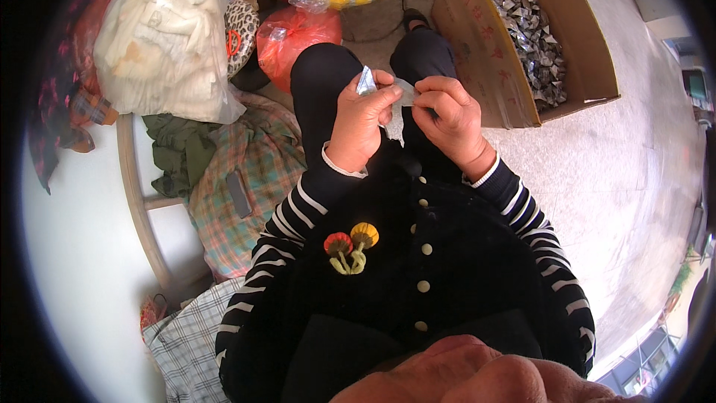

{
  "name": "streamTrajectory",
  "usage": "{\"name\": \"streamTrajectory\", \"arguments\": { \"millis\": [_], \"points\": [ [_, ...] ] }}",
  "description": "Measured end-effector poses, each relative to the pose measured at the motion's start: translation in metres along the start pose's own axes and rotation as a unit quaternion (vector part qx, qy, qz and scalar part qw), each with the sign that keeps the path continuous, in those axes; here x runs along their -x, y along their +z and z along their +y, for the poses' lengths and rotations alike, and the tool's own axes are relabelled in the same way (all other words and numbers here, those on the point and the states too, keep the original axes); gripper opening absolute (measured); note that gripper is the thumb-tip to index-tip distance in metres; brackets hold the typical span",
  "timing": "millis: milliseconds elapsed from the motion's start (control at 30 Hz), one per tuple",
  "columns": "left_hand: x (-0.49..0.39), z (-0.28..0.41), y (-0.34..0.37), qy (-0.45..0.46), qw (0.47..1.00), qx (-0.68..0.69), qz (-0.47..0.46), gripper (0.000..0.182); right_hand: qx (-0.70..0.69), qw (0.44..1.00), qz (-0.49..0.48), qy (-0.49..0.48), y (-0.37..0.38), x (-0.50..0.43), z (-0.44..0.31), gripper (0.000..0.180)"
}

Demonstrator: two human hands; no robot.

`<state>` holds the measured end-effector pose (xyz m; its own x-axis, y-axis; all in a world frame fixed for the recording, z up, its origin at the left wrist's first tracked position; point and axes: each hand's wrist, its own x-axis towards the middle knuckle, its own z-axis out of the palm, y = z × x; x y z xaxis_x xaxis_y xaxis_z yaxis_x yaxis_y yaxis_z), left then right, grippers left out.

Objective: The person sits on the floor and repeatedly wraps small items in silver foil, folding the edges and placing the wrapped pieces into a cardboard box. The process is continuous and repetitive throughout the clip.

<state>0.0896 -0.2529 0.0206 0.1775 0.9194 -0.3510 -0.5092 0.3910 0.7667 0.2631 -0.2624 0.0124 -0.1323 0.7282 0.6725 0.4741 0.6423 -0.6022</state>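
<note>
Above my lap, my left hand (pixel 363 117) holds a small folded piece of silvery printed paper or foil (pixel 366 81) between its thumb and fingers. A thin, pale, translucent strip (pixel 405 93) spans the gap between my two hands. The fingertips of my right hand (pixel 447 117) pinch the strip's right end. Part of the strip is hidden behind the fingers. Many small folded silvery pieces (pixel 531 45) lie in an open cardboard box (pixel 484 61) beyond my right hand.
A clear bag of white stuffing (pixel 162 45) and a red plastic bag (pixel 299 39) stand at the upper left. Red-handled scissors (pixel 232 43) lie on a leopard-print cushion (pixel 245 19). A dark phone (pixel 239 195) rests on plaid cloth (pixel 224 235) to my left.
</note>
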Motion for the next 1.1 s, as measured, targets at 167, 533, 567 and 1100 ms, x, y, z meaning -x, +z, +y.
{"name": "streamTrajectory", "arguments": {
  "millis": [167, 533, 567, 1100],
  "points": [
    [0.005, 0.001, 0.008, 0.158, 0.979, -0.125, 0.023, 0.038, -0.231, 0.945, -0.012, 0.230, 0.007, 0.003, -0.004, 0.029],
    [0.002, -0.007, 0.008, 0.174, 0.974, -0.141, 0.022, 0.028, -0.078, 0.991, -0.009, 0.105, 0.007, -0.002, -0.008, 0.023],
    [0.002, -0.007, 0.008, 0.174, 0.975, -0.137, 0.024, 0.025, -0.068, 0.993, -0.003, 0.101, 0.008, -0.002, -0.009, 0.024],
    [0.007, 0.007, 0.006, 0.069, 0.982, -0.169, -0.041, 0.015, -0.477, 0.733, -0.118, 0.471, -0.005, 0.001, 0.012, 0.008]
  ]
}}
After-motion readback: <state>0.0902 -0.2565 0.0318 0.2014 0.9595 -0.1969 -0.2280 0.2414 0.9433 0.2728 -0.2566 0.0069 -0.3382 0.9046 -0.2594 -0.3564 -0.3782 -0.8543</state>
